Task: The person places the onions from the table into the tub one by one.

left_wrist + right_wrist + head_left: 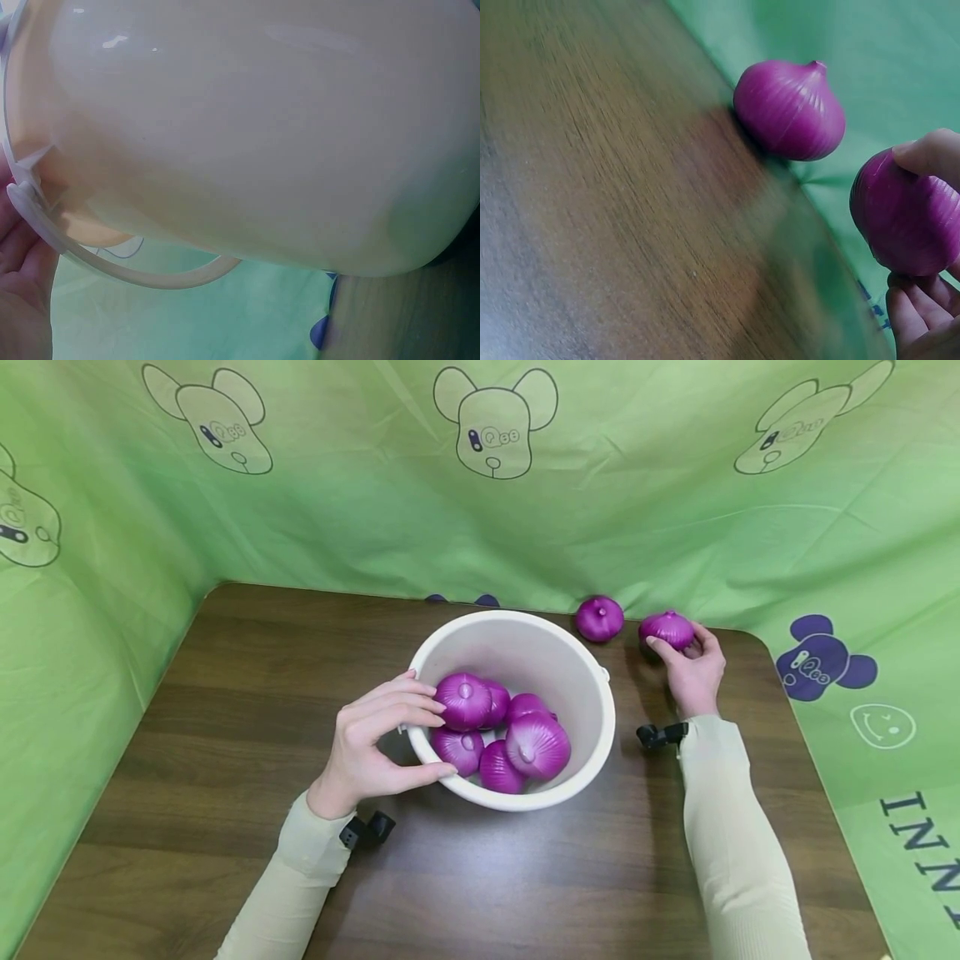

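A white bucket (607, 714) stands on the wooden table with several glossy red onions (537, 745) inside. My left hand (375, 739) holds the bucket's left rim, fingers reaching over the edge and thumb on the near side. In the left wrist view the bucket's outer wall (247, 135) fills most of the picture, and part of the left hand (26, 300) shows beside the handle (150, 277). Near the table's far right, my right hand (697, 670) grips a red onion (667, 628) between thumb and fingers. Another red onion (789, 111) sits to its left, untouched.
The table (225, 735) ends at the back against a green printed cloth (360, 527), which also hangs at both sides. The loose onion lies close to that back edge, just behind the bucket's right side. Small black cameras (662, 735) sit on both wrists.
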A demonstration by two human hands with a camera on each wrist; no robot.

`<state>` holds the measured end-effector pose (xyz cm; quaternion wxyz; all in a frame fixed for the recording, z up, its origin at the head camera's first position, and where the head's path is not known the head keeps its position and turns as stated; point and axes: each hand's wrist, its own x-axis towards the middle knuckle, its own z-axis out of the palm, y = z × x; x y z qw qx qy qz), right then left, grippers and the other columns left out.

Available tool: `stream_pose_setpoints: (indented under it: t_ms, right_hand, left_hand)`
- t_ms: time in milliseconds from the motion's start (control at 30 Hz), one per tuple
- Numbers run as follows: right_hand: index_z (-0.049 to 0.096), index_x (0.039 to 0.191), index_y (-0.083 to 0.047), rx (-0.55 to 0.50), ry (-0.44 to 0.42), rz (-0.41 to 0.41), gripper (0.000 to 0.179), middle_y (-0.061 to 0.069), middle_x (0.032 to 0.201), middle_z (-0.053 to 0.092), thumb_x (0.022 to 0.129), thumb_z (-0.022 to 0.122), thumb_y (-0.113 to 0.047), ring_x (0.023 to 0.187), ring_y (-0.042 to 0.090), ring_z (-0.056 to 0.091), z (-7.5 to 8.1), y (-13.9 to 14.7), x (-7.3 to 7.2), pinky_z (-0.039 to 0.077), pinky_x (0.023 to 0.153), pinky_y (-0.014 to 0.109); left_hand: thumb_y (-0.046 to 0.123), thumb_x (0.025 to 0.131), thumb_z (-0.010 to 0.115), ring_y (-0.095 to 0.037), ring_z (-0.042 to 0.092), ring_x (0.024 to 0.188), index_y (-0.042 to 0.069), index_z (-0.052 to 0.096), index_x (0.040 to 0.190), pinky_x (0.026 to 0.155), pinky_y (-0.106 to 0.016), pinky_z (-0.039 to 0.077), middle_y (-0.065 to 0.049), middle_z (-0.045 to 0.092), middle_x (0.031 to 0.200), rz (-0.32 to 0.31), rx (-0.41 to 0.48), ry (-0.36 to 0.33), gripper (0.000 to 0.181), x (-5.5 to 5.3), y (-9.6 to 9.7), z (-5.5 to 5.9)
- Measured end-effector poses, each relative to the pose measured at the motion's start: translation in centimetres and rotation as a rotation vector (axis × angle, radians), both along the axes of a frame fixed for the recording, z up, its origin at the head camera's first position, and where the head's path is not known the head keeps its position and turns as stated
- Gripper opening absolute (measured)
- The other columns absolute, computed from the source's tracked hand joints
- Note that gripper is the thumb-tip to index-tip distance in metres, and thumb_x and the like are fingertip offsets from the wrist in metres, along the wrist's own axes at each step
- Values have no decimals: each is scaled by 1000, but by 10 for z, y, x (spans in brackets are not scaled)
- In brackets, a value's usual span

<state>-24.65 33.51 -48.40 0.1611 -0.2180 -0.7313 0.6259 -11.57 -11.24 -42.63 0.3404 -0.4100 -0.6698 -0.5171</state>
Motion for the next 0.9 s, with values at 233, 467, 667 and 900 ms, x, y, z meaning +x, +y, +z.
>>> stream_pose_setpoints:
  t_ms: [233,467,667,900]
  right_hand:
    - [46,149,-11,-10,23,14,80,11,146,50,81,87,-13,131,17,52,2,-2,2,43,108,21]
    - [46,148,-10,-49,62,27,79,11,144,50,81,87,-9,132,18,51,4,-7,5,43,108,20]
    - [49,145,-10,-98,110,43,77,11,142,52,79,88,-4,131,19,53,6,-11,6,46,105,20]
    - [49,145,-9,-129,162,63,77,11,141,53,78,87,0,131,20,53,11,-16,9,46,105,19]
  left_hand:
    - [38,77,90,-35,70,91,2,77,91,103,-56,50,-12,75,92,0,2,1,41,0,0,-2]
    - [38,77,90,-35,70,91,2,77,91,104,-56,50,-12,75,93,1,0,5,41,0,0,-3]
    - [37,77,90,-34,70,91,2,77,91,104,-56,50,-12,75,93,4,-3,8,40,0,0,-4]
    - [37,77,90,-34,70,90,2,77,90,103,-55,50,-11,75,92,6,-4,8,39,0,1,-4]
